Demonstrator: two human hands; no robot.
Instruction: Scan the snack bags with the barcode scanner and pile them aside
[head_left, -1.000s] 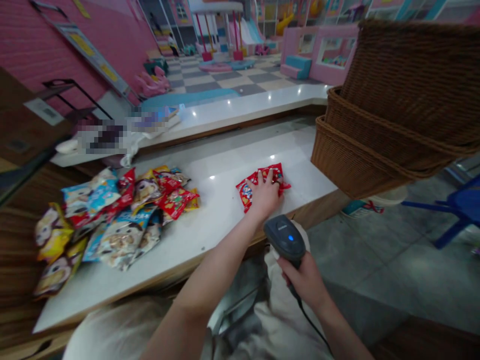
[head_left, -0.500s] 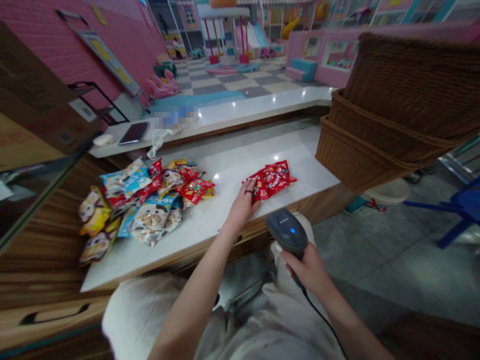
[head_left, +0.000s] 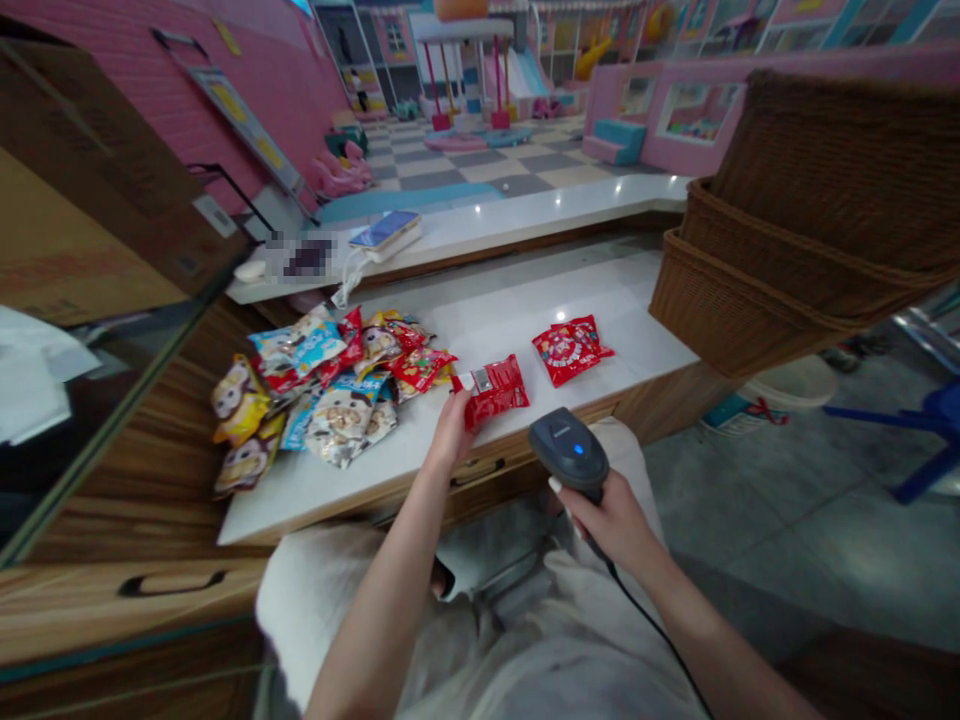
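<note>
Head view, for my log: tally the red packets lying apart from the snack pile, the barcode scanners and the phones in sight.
Red packets apart from the pile: 2 (a red packet in the left hand, a second red packet on the white counter)
Barcode scanners: 1 (a handheld barcode scanner in the right hand)
Phones: 1 (a phone on the far counter)
Total: 4

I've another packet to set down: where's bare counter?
The white counter is free between the flat red foil packet and the woven wicker basket, and behind the red packet in the left hand. It is crowded at left, around the heap of colourful snack packets.
</note>
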